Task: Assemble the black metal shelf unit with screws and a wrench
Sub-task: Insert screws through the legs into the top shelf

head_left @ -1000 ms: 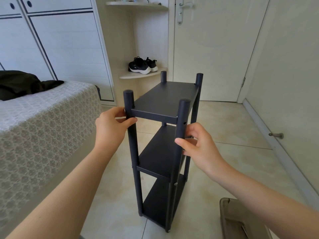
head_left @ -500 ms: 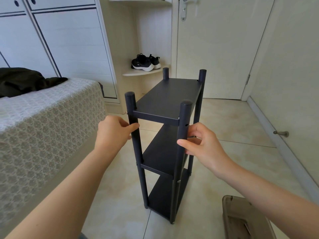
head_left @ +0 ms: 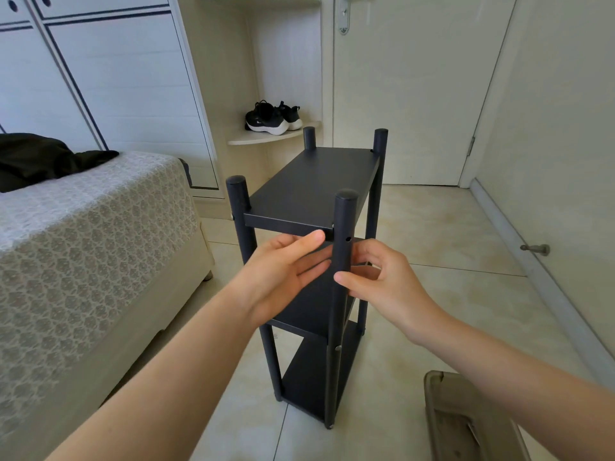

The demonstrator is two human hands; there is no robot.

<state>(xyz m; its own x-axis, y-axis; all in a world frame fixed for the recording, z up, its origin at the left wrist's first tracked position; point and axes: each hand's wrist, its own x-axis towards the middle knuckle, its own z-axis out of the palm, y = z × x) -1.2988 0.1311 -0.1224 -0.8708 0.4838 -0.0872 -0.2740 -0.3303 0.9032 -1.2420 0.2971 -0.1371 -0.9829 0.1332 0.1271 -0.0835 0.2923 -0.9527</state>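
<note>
Black shelf (head_left: 312, 181), upright on the tiled floor (head_left: 432, 227), three tiers on four round posts, just beside the foot corner of the bed (head_left: 100, 227). Far end toward the door (head_left: 399, 94), near end toward the camera.

Left hand (head_left: 283, 274) in front of the shelf, between the two near posts, just under the near edge of the top tier (head_left: 293, 224). Fingers straight and loosely spread, palm turned right, holding nothing. Fingertips right beside the front right post (head_left: 342, 221), perhaps touching it, hard to tell from this angle.

Right hand (head_left: 386, 284) closed round that same post, a little below the top tier: thumb across the front, other fingers curled behind. Just above the thumb, a hole (head_left: 348, 238) in the post's side. Lower down the post, at the middle tier (head_left: 309, 314), a pale screw (head_left: 338, 348) in place. Another pale screw head (head_left: 232, 217) on the front left post (head_left: 238, 201), at top-tier level.

On the bed, toward its far left edge, a black garment (head_left: 50, 161). On a corner ledge (head_left: 266, 136) by the door, black shoes (head_left: 271, 119) with white soles. Low on the wall (head_left: 549, 128) at right, a metal doorstop (head_left: 535, 249). On the floor at the near right, a tan tray-like thing (head_left: 466, 424), cut off by the frame.
</note>
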